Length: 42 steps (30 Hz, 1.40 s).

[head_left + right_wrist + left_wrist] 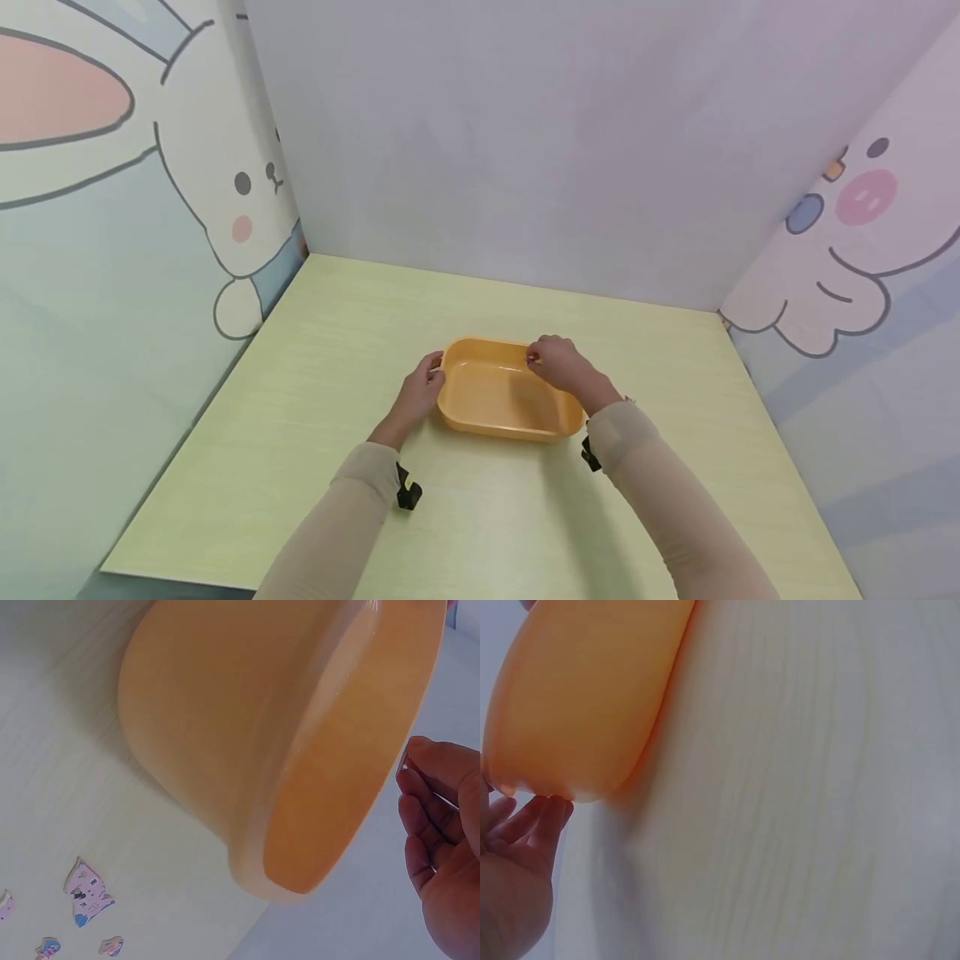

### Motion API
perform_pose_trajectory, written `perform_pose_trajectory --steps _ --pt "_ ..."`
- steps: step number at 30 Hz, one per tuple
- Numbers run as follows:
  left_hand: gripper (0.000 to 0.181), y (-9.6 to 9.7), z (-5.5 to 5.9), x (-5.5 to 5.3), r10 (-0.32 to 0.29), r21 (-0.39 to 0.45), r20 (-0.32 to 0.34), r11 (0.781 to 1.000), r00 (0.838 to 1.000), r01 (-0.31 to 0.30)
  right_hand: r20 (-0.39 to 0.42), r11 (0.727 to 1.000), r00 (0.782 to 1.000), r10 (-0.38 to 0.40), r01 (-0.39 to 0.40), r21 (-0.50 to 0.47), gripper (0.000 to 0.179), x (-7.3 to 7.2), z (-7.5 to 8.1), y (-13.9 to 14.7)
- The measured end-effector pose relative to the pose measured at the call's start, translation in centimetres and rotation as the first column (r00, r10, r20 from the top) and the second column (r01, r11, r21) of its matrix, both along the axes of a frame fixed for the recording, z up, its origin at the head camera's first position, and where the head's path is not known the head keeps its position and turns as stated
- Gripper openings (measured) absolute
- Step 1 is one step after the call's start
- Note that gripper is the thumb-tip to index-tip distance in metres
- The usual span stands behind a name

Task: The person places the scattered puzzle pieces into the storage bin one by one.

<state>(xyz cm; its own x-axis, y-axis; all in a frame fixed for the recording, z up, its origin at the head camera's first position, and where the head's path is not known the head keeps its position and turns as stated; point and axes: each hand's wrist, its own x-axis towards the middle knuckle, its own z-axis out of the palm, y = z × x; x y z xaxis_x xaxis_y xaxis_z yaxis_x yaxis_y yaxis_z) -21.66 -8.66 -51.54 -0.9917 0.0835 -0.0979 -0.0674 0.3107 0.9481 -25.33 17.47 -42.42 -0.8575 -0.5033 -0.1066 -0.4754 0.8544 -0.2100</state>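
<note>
An orange rectangular plastic basin (495,400) with rounded corners stands on the table, and no contents show inside it. My left hand (422,387) grips its left end, the fingers (546,821) against the outer wall below the rim. Over the back right part of the basin is my right hand (561,362). Its thumb and index finger pinch a small, thin, flat piece (403,760), seen nearly edge-on, so its print is hidden. Several small printed flat pieces, one a pink cartoon figure (88,891), lie on the table in the right wrist view.
The pale yellow-green wood-grain table (300,433) meets a plain wall (510,150) at the back. Cartoon-printed panels (862,208) stand along both sides. A black wrist mount (407,489) is strapped at the left cuff.
</note>
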Motion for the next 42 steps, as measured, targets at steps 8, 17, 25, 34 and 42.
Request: perform_pose_trajectory --steps 8,17,25,34,42 --pt "0.048 -0.2 -0.2 0.0 -0.009 0.018 0.01 1.0 1.0 0.008 0.047 1.0 0.999 0.024 -0.025 0.015 0.014 -0.4 -0.3 -1.1" --pt "0.046 -0.3 -0.1 0.0 0.0 0.043 0.002 0.999 1.0 0.0 0.073 0.997 0.995 0.065 -0.068 0.046 0.013 -0.7 -0.6 -2.7" --pt "0.045 -0.4 -0.1 0.0 0.0 0.044 0.004 0.999 1.0 0.0 0.103 0.991 0.991 0.086 -0.096 0.094 0.014 -1.6 -1.2 -4.4" --pt "0.045 -0.3 -0.1 0.2 -0.022 0.054 -0.001 0.998 1.0 0.022 0.106 0.984 0.985 0.134 -0.144 0.1 0.015 -2.1 -1.8 -5.7" --pt "0.045 -0.3 -0.1 0.1 -0.007 0.039 -0.004 0.999 1.0 0.008 0.11 0.983 0.983 0.149 -0.159 0.09 0.014 -2.6 -2.3 -6.8"
